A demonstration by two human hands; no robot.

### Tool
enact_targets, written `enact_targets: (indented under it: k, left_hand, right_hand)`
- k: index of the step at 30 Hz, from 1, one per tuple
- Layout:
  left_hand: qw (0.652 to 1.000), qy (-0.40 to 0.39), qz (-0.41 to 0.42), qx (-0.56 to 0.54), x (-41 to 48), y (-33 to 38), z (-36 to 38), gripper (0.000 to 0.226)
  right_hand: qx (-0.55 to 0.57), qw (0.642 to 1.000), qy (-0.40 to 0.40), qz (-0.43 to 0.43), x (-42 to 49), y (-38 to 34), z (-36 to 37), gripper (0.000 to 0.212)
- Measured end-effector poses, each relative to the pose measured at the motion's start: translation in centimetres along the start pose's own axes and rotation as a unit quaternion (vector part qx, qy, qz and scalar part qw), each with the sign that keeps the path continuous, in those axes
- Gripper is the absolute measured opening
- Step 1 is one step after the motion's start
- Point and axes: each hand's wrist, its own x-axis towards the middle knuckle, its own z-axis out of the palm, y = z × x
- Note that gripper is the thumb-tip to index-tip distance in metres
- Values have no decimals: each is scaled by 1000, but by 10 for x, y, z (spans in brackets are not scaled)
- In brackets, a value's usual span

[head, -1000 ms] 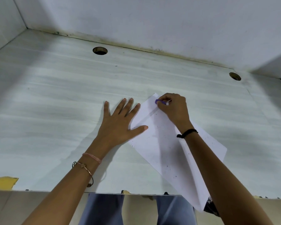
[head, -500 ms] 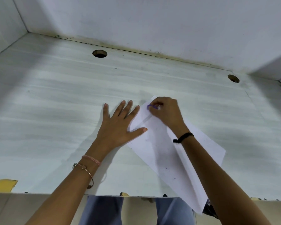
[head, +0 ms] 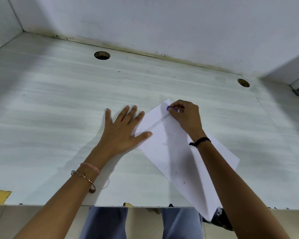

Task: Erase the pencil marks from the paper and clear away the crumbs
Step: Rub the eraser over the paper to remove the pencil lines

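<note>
Fingers [head: 174, 106] of the right hand [head: 187, 118], tightly curled, pinch a small purple eraser [head: 168, 108] whose tip meets the white paper [head: 176, 152] near its far corner. The sheet lies diagonally on the pale desk [head: 50, 118], with its near corner overhanging the front edge; dark crumbs [head: 176, 172] dot its surface. The left hand [head: 123, 135] lies flat, fingers straight and spread, grasping nothing, with its thumb resting on the sheet's left edge. Two round holes [head: 102, 55] pierce the desk near the back wall.
</note>
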Motion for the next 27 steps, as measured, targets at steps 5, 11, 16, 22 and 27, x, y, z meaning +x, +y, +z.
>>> enact_targets:
  k: [5,11,16,22,27]
  left_hand:
    - [999,2,-31,4,17,22,-7,81]
    - [998,40,-27,36,13,36,20,88]
    - [998,45,-35,27,14,35,18,99]
    - [998,43,-52,11,14,36,17,109]
    - [998,38,-55,13,15,36,16,110]
  right_hand:
    - [-3,999,-14,-49,-20,-12,15,7]
    - [36,994,-77,-74,-32,-27,16,5]
    - [10,994,-68,-91,-22,-24,17,4]
    - [20,999,-20,-31,-7,-19,12,4]
    - [8,996,-47,-71,-20,-24,25,2]
